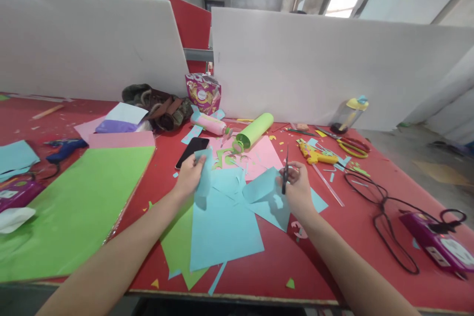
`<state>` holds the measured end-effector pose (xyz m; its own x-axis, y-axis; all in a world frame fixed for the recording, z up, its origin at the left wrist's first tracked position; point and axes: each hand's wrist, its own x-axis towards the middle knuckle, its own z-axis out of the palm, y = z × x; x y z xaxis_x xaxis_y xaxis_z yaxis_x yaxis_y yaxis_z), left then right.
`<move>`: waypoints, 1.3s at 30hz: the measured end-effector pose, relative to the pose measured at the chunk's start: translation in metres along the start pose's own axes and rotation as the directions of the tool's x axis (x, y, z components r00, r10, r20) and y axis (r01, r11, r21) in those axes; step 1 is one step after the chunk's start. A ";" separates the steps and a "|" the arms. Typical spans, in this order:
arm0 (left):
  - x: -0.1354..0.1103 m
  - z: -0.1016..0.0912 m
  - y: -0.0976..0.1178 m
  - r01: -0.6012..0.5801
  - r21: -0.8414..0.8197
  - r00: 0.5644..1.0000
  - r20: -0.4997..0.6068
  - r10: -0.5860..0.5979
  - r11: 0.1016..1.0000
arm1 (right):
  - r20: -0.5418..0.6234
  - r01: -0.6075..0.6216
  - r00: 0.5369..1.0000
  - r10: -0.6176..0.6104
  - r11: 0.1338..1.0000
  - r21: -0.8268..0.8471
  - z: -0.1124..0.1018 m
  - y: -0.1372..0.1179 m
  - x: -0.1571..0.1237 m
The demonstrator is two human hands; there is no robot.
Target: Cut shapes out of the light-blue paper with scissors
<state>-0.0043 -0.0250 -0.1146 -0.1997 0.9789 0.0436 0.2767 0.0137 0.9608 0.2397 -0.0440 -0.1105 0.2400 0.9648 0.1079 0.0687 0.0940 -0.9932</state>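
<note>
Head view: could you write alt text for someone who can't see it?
A person's left hand holds a piece of blue paper and the right hand holds dark scissors, above blue sheets on a red table. A green tube lies beyond, a yellow glue gun to the right.

The left hand (188, 175) covers one edge of the blue paper (205, 182) it pinches. The scissors (285, 170) are partly lost in the right hand (299, 186); whether their blades are parted, I can't make out. Print on the snack bag (204, 96) is too small to read. A purple power strip (22, 191) runs out of view at left, both forearms (142, 232) below. Something dark (298, 12) barely tops the white panel (296, 69).
</note>
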 end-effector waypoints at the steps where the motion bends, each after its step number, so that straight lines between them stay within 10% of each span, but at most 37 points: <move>1: 0.002 -0.003 -0.001 0.006 0.004 1.000 -0.014 -0.006 1.000 | -0.009 -0.001 1.000 0.001 1.000 0.005 -0.002 0.000 0.002; 11: 0.006 -0.005 -0.005 -0.067 0.127 0.974 0.225 0.037 0.990 | 0.044 -0.054 0.998 0.051 0.995 0.089 -0.002 -0.004 0.002; 19: -0.014 0.004 0.010 -0.319 0.278 0.738 0.673 0.054 0.906 | 0.053 -0.056 0.997 0.049 0.988 0.143 -0.012 -0.009 0.009; 33: -0.026 0.018 -0.002 -0.691 0.421 0.669 0.680 0.300 0.588 | 0.125 0.007 0.991 0.038 0.942 -0.336 -0.026 0.009 0.023; 39: -0.044 0.026 0.003 -0.864 0.309 0.457 0.812 0.362 0.398 | 0.136 0.074 0.991 -0.008 0.869 -0.489 -0.022 0.009 0.022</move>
<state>0.0300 -0.0627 -0.1212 0.7723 0.6184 0.1456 0.5730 -0.7770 0.2606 0.2668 -0.0276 -0.1160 0.1058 0.9884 0.1093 0.5515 0.0332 -0.8335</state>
